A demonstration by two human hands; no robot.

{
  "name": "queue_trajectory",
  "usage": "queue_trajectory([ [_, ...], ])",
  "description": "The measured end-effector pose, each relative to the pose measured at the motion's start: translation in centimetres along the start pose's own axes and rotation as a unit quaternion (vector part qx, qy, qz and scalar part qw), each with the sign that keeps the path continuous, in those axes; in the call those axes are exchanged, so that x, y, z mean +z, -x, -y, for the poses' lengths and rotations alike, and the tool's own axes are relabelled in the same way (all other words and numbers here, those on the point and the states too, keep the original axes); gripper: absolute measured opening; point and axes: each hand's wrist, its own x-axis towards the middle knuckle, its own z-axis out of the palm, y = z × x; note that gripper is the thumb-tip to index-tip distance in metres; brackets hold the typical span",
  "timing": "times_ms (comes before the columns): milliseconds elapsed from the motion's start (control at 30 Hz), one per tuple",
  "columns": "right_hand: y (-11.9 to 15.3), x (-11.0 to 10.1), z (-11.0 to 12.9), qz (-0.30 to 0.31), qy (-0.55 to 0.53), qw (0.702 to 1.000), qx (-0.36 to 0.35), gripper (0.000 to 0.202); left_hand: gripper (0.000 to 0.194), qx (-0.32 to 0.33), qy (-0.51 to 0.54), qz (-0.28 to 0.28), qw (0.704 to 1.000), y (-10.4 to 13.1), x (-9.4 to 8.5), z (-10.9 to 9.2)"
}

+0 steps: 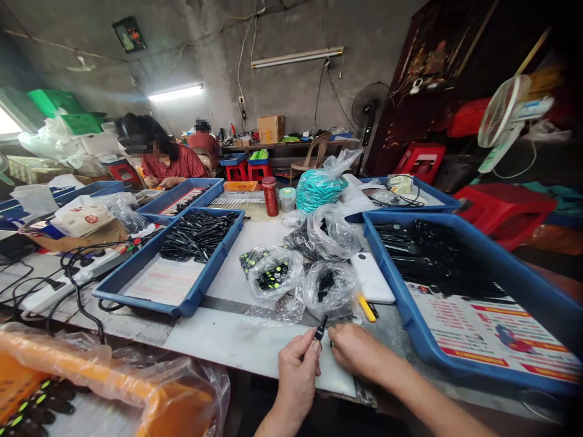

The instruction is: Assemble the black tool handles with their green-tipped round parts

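Observation:
Pinched between the thumb and fingers of my left hand (298, 367) is a small black plastic part (320, 329), its narrow end pointing up. Close beside it on the right, my right hand (353, 349) is closed, and whatever its fingertips hold is hidden. Both hands are over the front edge of a white board (255, 343). Just beyond them lies a clear plastic bag (337, 303) of small black pieces. To its left another clear bag (271, 270) holds black pieces with yellow-green dots.
Blue trays of black parts stand left (182, 303) and right (410, 309). A white phone (372, 278) and yellow cutter (367, 308) lie by the right tray. An orange crate (159, 400) is at front left. A co-worker (168, 158) sits at back left.

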Motion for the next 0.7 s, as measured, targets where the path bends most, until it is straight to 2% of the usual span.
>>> queue_trajectory([
  [333, 0.20, 0.75, 0.01, -0.024, -0.027, 0.999, 0.017, 0.020, 0.039, 0.006, 0.010, -0.009, 1.000, -0.07, -0.11, 0.13],
  [567, 0.49, 0.65, -0.68, -0.082, -0.119, 0.989, 0.029, 0.016, 0.041, 0.004, 0.011, -0.012, 1.000, -0.13, -0.30, 0.04],
  [633, 0.66, 0.57, -0.65, -0.131, -0.226, 0.964, 0.045, 0.017, 0.041, 0.005, 0.015, -0.013, 1.000, -0.14, -0.20, 0.01],
  [667, 0.73, 0.62, -0.53, -0.160, -0.312, 0.935, 0.056, 0.017, 0.041, 0.007, 0.017, -0.012, 1.000, -0.15, -0.12, -0.03],
  [700, 0.78, 0.74, -0.34, -0.186, -0.410, 0.890, 0.068, 0.017, 0.040, 0.009, 0.017, -0.012, 1.000, -0.15, -0.01, -0.10],
])
